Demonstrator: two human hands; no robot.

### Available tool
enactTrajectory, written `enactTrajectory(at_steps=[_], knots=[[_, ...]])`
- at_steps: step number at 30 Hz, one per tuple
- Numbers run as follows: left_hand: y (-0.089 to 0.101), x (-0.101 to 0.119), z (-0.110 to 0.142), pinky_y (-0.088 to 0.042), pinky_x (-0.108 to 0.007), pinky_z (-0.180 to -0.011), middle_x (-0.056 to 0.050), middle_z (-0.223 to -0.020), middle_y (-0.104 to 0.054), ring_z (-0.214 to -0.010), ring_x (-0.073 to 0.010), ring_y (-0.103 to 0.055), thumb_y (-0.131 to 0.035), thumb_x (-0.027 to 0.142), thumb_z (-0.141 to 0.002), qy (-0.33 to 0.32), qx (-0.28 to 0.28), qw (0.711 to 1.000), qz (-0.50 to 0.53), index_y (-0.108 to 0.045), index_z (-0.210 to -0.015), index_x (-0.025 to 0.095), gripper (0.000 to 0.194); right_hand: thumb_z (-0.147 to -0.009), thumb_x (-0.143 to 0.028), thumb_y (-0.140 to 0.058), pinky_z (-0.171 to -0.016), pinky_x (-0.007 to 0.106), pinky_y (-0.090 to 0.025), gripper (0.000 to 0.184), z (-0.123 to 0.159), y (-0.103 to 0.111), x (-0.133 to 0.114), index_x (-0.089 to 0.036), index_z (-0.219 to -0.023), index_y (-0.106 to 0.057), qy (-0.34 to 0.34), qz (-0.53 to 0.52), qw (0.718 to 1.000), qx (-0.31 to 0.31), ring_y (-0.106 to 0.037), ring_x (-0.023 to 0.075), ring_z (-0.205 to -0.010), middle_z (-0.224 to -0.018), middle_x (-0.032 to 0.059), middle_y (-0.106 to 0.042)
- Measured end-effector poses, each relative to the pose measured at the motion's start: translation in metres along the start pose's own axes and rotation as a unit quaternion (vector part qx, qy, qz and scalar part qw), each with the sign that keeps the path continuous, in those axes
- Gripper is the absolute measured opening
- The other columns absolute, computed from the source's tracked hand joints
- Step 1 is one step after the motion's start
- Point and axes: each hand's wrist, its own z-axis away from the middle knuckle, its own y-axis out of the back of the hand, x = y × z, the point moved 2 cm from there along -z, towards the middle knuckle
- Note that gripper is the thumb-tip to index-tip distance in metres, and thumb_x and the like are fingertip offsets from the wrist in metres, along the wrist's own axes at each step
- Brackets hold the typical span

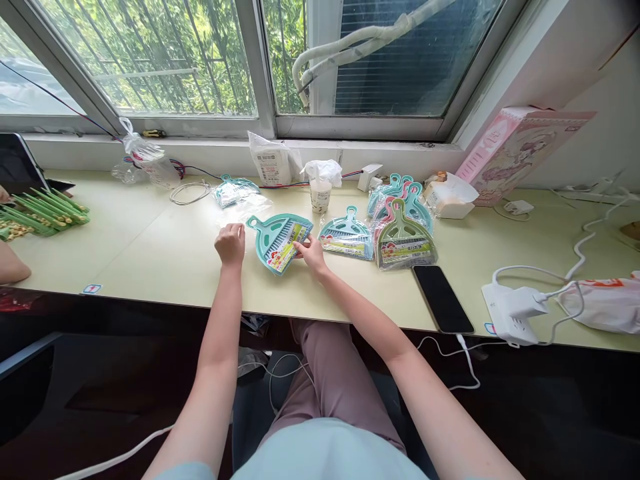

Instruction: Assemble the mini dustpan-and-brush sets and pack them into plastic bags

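Observation:
A turquoise mini dustpan (269,233) with a small brush and a yellow printed label card (287,249) is held just over the table. My right hand (311,255) grips its right edge at the card, thumb in front. Left of its handle, my left hand (231,244) is closed with the fingers curled away, so what they hold, if anything, is hidden. Clear plastic film (245,208) lies just beyond that hand. To the right rest a blue wrapped dustpan set (347,235) and an olive-green wrapped one (405,237), with pink and turquoise sets stacked behind.
A black phone (443,299) on a cable lies at the front edge, near a white power strip (510,317). Behind stand a paper cup (321,195), a tissue pack (450,195) and a pink box (520,157). Green stalks (45,210) and another person's arm (11,265) are at left.

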Motion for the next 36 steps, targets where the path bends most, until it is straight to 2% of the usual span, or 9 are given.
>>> enactTrajectory(at_steps=[9, 17, 20, 23, 26, 28, 30, 32, 36], knots=[[0.001, 0.011, 0.006, -0.044, -0.043, -0.102, -0.015, -0.12, -0.07, -0.119, -0.0327, -0.059, -0.043, 0.047, -0.102, -0.06, -0.005, 0.991, 0.117, -0.074, -0.114, 0.022, 0.042, -0.081, -0.027, -0.078, -0.068, 0.04, -0.069, 0.027, 0.003, -0.005, -0.003, -0.02, -0.099, -0.06, 0.011, -0.011, 1.0, -0.025, -0.078, 0.0238, -0.077, -0.079, 0.0027, -0.076], [-0.003, 0.028, 0.016, -0.041, -0.049, -0.109, -0.015, -0.117, -0.07, -0.122, -0.0348, -0.057, -0.053, 0.049, -0.097, -0.103, -0.041, 0.976, 0.187, -0.075, -0.107, 0.024, 0.035, -0.084, -0.026, -0.074, -0.086, 0.043, -0.067, 0.026, 0.0, 0.003, -0.003, -0.02, -0.101, -0.055, 0.002, -0.08, 0.993, 0.084, -0.078, 0.0236, -0.091, -0.088, 0.0048, -0.077], [-0.002, 0.035, 0.022, -0.032, -0.053, -0.119, -0.015, -0.134, -0.063, -0.137, -0.0358, -0.047, -0.057, 0.045, -0.095, -0.103, -0.03, 0.975, 0.197, -0.072, -0.114, 0.025, 0.031, -0.082, -0.03, -0.077, -0.087, 0.043, -0.067, 0.031, -0.001, 0.004, -0.004, -0.021, -0.102, -0.056, -0.003, -0.089, 0.993, 0.082, -0.078, 0.0239, -0.093, -0.091, 0.0053, -0.077], [0.003, 0.034, 0.024, -0.014, -0.058, -0.127, -0.015, -0.162, -0.031, -0.156, -0.035, -0.016, -0.052, 0.043, -0.097, -0.004, 0.118, 0.975, 0.189, -0.049, -0.146, 0.023, 0.053, -0.081, -0.032, -0.079, -0.086, 0.044, -0.067, 0.033, 0.0, 0.002, -0.006, -0.021, -0.102, -0.056, -0.002, -0.097, 0.993, 0.062, -0.078, 0.0236, -0.089, -0.087, 0.0037, -0.077], [0.005, 0.022, 0.021, -0.015, -0.057, -0.127, -0.013, -0.17, -0.001, -0.16, -0.0287, 0.006, -0.035, 0.045, -0.103, 0.146, 0.248, 0.932, 0.22, 0.002, -0.163, 0.027, 0.073, -0.08, -0.035, -0.081, -0.086, 0.045, -0.067, 0.037, 0.003, -0.001, -0.009, -0.021, -0.103, -0.056, 0.007, -0.104, 0.994, 0.043, -0.078, 0.0246, -0.09, -0.084, 0.0024, -0.076], [0.0, 0.01, 0.015, -0.028, -0.055, -0.123, -0.013, -0.17, 0.005, -0.16, -0.027, 0.0, -0.023, 0.047, -0.105, 0.228, 0.215, 0.903, 0.294, 0.02, -0.16, 0.032, 0.072, -0.079, -0.036, -0.082, -0.086, 0.046, -0.067, 0.039, 0.004, -0.003, -0.01, -0.021, -0.104, -0.056, 0.011, -0.105, 0.994, 0.033, -0.078, 0.0256, -0.092, -0.084, 0.0022, -0.076], [-0.008, -0.001, 0.008, -0.043, -0.051, -0.115, -0.015, -0.17, -0.002, -0.158, -0.0272, -0.016, -0.02, 0.05, -0.104, 0.299, 0.115, 0.871, 0.372, 0.02, -0.159, 0.034, 0.069, -0.079, -0.035, -0.082, -0.087, 0.046, -0.067, 0.037, 0.005, -0.003, -0.011, -0.021, -0.102, -0.056, 0.008, -0.105, 0.994, 0.027, -0.078, 0.0262, -0.093, -0.084, 0.0022, -0.077], [-0.013, -0.007, 0.003, -0.05, -0.048, -0.11, -0.017, -0.167, -0.013, -0.155, -0.0266, -0.028, -0.029, 0.047, -0.103, 0.327, 0.04, 0.846, 0.419, 0.013, -0.16, 0.035, 0.072, -0.081, -0.032, -0.08, -0.087, 0.046, -0.067, 0.034, 0.005, -0.003, -0.012, -0.021, -0.101, -0.055, 0.003, -0.104, 0.994, 0.025, -0.078, 0.0261, -0.093, -0.083, 0.0022, -0.077], [-0.003, -0.005, -0.003, -0.045, -0.042, -0.115, -0.019, -0.163, -0.023, -0.147, -0.0238, -0.041, -0.054, 0.022, -0.091, 0.235, 0.096, 0.852, 0.458, -0.004, -0.162, 0.032, 0.087, -0.083, -0.025, -0.077, -0.087, 0.046, -0.067, 0.028, 0.005, -0.001, -0.012, -0.021, -0.101, -0.056, 0.001, -0.098, 0.995, 0.032, -0.079, 0.025, -0.089, -0.082, 0.002, -0.077]])
